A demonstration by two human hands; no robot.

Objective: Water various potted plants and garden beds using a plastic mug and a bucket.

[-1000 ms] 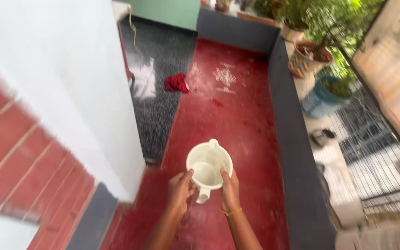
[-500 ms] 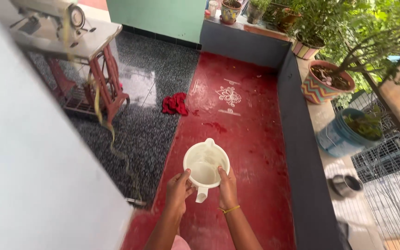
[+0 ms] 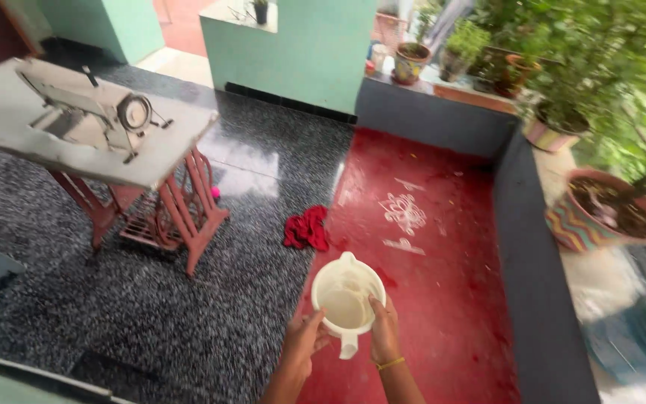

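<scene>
Two hands, left hand (image 3: 306,338) and right hand (image 3: 384,333), grasp a cream plastic jug (image 3: 346,298) by its rim between their fingers; tilted over the red floor (image 3: 443,299), any contents could spill.

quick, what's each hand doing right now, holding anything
Left hand: closed on the rim of the white plastic jug.
Right hand: closed on the same jug's rim, thumb hooked inside.

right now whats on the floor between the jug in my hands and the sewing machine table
In the head view, a crumpled red cloth lies between the white plastic jug and the sewing machine table, at the edge where speckled dark floor meets red floor.
</scene>
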